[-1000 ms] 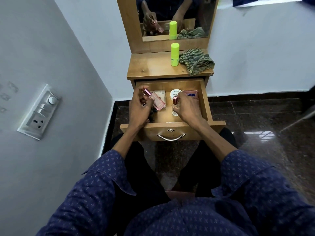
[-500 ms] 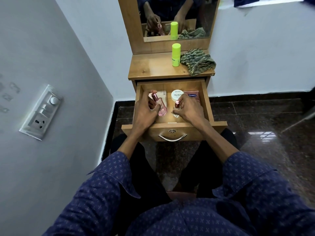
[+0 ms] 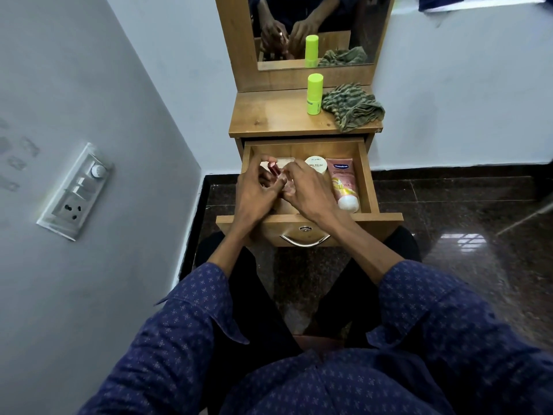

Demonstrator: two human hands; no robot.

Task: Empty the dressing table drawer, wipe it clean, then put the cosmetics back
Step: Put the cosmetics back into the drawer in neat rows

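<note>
1. Evidently the put-back stage: drawer [image 3: 366,175] open below the table [image 3: 269,118] top, both hands inside.
2. Left hand [image 3: 254,193] — fingers curled round a small red-capped bottle [image 3: 273,169], left part of the drawer.
3. Right hand [image 3: 308,190] — fingers curled beside it; what they pinch, cannot tell.
4. Round tub [image 3: 315,165] and pink tube [image 3: 344,184] lie right of the hands.
5. Advice: stand the bottle upright, clear of the tub.
6. Green stick [image 3: 314,94] and cloth [image 3: 353,107] sit above the drawer.

view: head, single | from: above the seated person's lap | faces: forward and down | near: open drawer [image 3: 366,175] | edges: mirror [image 3: 317,28] at top, sleeves at bottom
</note>
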